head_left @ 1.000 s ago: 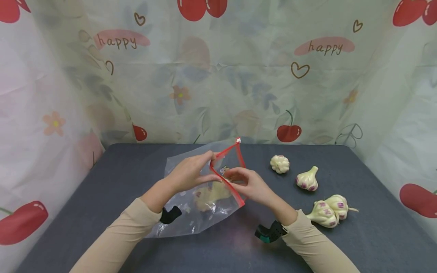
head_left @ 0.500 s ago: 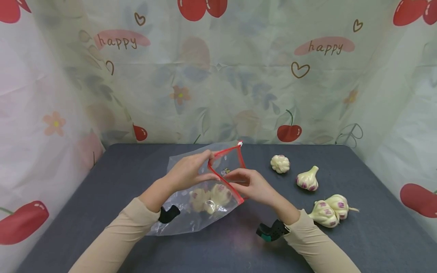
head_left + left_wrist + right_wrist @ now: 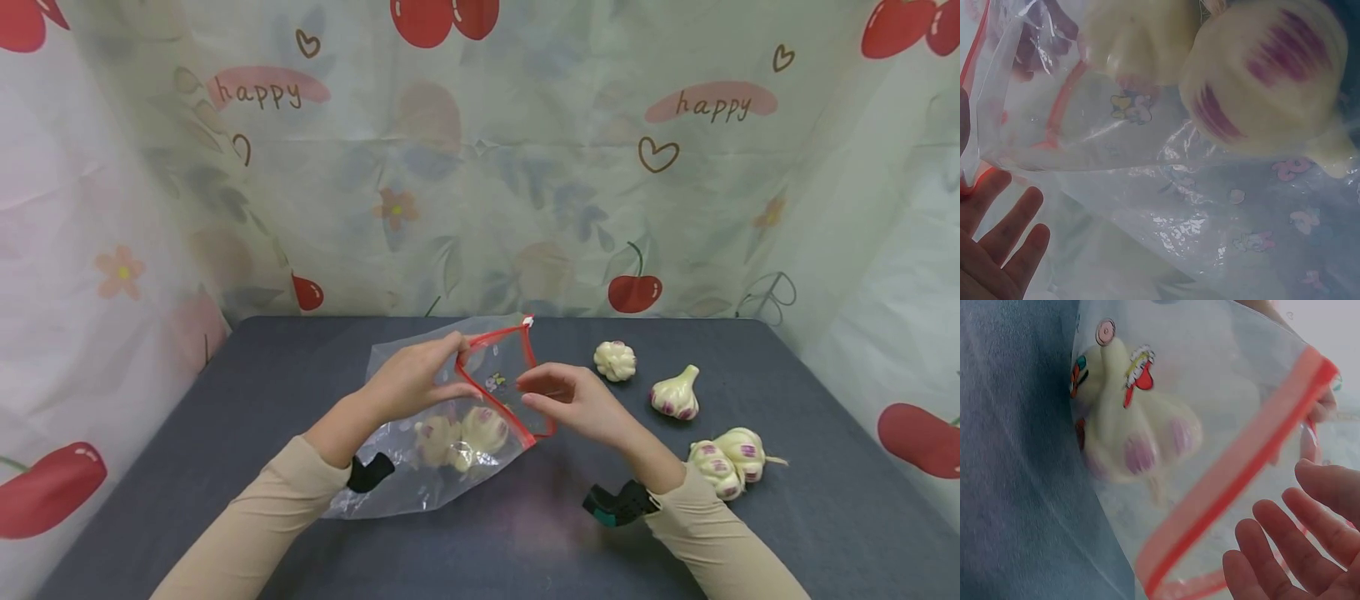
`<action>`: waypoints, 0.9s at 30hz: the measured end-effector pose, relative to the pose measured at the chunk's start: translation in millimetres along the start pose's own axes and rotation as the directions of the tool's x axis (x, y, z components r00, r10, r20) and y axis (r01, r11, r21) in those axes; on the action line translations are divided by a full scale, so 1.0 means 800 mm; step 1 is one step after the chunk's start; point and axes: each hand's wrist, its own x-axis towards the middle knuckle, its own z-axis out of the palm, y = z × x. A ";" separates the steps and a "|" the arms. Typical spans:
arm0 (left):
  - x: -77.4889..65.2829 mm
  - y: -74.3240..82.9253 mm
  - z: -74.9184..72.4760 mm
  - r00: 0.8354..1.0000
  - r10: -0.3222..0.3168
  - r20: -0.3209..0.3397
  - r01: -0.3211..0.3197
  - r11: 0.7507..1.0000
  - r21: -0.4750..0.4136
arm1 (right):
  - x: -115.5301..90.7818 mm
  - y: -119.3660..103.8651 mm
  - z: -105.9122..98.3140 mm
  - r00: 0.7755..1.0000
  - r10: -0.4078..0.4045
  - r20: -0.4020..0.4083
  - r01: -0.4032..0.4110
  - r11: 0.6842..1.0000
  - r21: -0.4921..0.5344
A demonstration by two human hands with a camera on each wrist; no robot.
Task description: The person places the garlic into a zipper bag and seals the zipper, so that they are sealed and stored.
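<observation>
My left hand (image 3: 408, 379) grips the mouth of a clear zip bag (image 3: 408, 492) with a red zip edge, thumb and fingers spread so the mouth gapes to the right. Two pale garlic bulbs with purple marks lie inside, one bulb (image 3: 486, 429) beside the other (image 3: 437, 439). The left wrist view shows the same purple-streaked bulb (image 3: 1266, 75) through the plastic. Just outside the bag's mouth is my right hand (image 3: 573, 400), holding nothing. In the right wrist view its fingers (image 3: 1279, 544) are spread beside the red edge (image 3: 1235, 475).
On the table's right side sit several more bulbs: a round one (image 3: 615, 361) at the back, one with a stem (image 3: 677, 396), and a pair (image 3: 741, 454) near the right sleeve. A printed curtain (image 3: 480, 208) rises behind the dark table (image 3: 300, 367).
My right hand has drawn back out of the bag's mouth to the right, empty. The garlic bulb it was handling now rests inside the bag. My left hand keeps its hold.
</observation>
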 end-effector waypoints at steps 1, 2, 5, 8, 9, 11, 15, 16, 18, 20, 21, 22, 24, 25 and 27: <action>0.000 0.000 0.000 1.000 -0.002 0.001 0.002 1.000 0.002 | -0.001 0.001 -0.002 1.000 0.001 -0.006 -0.001 1.000 0.000; -0.001 0.000 0.000 1.000 -0.005 0.002 0.005 1.000 0.004 | -0.003 0.001 -0.004 1.000 0.004 -0.010 -0.004 1.000 0.000; -0.001 -0.001 0.000 1.000 -0.010 0.006 0.010 1.000 0.010 | -0.007 0.004 -0.010 1.000 0.008 -0.024 -0.008 1.000 -0.007; -0.002 -0.001 0.000 1.000 -0.011 0.006 0.011 1.000 0.013 | -0.011 0.006 -0.016 0.999 0.016 -0.033 -0.017 1.000 -0.011; -0.002 -0.001 0.001 1.000 -0.012 0.004 0.012 1.000 0.012 | -0.012 0.007 -0.018 0.999 0.019 -0.037 -0.020 1.000 -0.012; -0.002 -0.001 0.001 1.000 -0.011 0.001 0.011 1.000 0.008 | -0.015 0.007 -0.023 0.998 0.035 -0.045 -0.036 0.999 -0.016; -0.002 -0.001 0.001 1.000 -0.011 0.001 0.011 1.000 0.006 | -0.023 0.009 -0.033 0.995 0.074 -0.062 -0.076 0.997 -0.031; -0.002 -0.002 0.001 1.000 -0.011 0.003 0.011 1.000 0.005 | -0.025 0.009 -0.036 0.995 0.080 -0.067 -0.083 0.996 -0.038; -0.002 -0.002 0.001 1.000 -0.014 0.008 0.014 1.000 0.002 | -0.028 0.010 -0.042 0.994 0.083 -0.073 -0.087 0.995 -0.047; -0.003 -0.002 0.001 1.000 -0.019 0.013 0.018 1.000 0.006 | -0.032 0.012 -0.048 0.995 0.071 -0.075 -0.076 0.995 -0.064; -0.003 -0.002 0.001 1.000 -0.021 0.015 0.021 1.000 0.009 | -0.034 0.012 -0.052 0.995 0.070 -0.074 -0.075 0.995 -0.068; -0.003 -0.002 0.001 1.000 -0.023 0.016 0.023 1.000 0.012 | -0.036 0.013 -0.055 0.995 0.069 -0.075 -0.075 0.995 -0.073; -0.003 -0.003 0.001 0.999 -0.027 0.017 0.027 0.999 0.021 | -0.041 0.015 -0.062 0.995 0.072 -0.073 -0.078 0.993 -0.085; -0.003 -0.003 0.001 0.999 -0.028 0.017 0.028 0.999 0.026 | -0.043 0.016 -0.065 0.995 0.076 -0.071 -0.082 0.993 -0.089; -0.003 -0.003 0.001 0.999 -0.028 0.017 0.028 0.999 0.026 | -0.048 0.018 -0.072 0.993 0.088 -0.074 -0.096 0.991 -0.098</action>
